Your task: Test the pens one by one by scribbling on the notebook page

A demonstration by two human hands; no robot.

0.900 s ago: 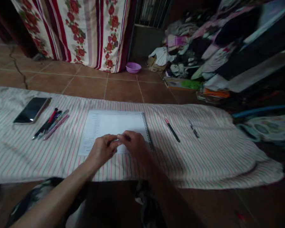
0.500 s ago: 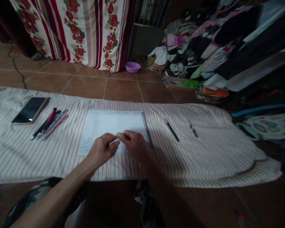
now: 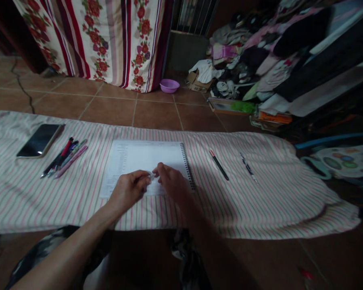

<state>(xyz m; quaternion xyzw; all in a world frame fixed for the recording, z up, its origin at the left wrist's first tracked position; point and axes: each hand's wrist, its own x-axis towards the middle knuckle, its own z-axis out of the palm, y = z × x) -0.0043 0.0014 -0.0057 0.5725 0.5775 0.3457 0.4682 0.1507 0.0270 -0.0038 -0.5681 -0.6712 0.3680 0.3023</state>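
A spiral notebook [image 3: 145, 159] lies open on a striped cloth [image 3: 260, 189] spread over the tiled floor. Both my hands meet over the notebook's near edge. My left hand [image 3: 129, 190] and my right hand [image 3: 171, 182] are closed, pinching a small silvery pen-like thing [image 3: 151, 176] between their fingertips; most of it is hidden. A bundle of pens [image 3: 65, 158] lies left of the notebook, with a dark phone [image 3: 40, 139] further left. To the right lie a black pen with a red tip [image 3: 219, 164] and another thin pen [image 3: 247, 166].
Brown floor tiles [image 3: 157, 112] stretch beyond the cloth. A floral curtain [image 3: 109, 40] hangs at the back, with a purple bowl [image 3: 169, 85] beside it. A heap of clothes and boxes [image 3: 254, 68] fills the back right. A patterned mat [image 3: 341, 161] lies at the right.
My fingertips have shifted slightly up the page and drawn closer together around the small thing. The view has barely moved.
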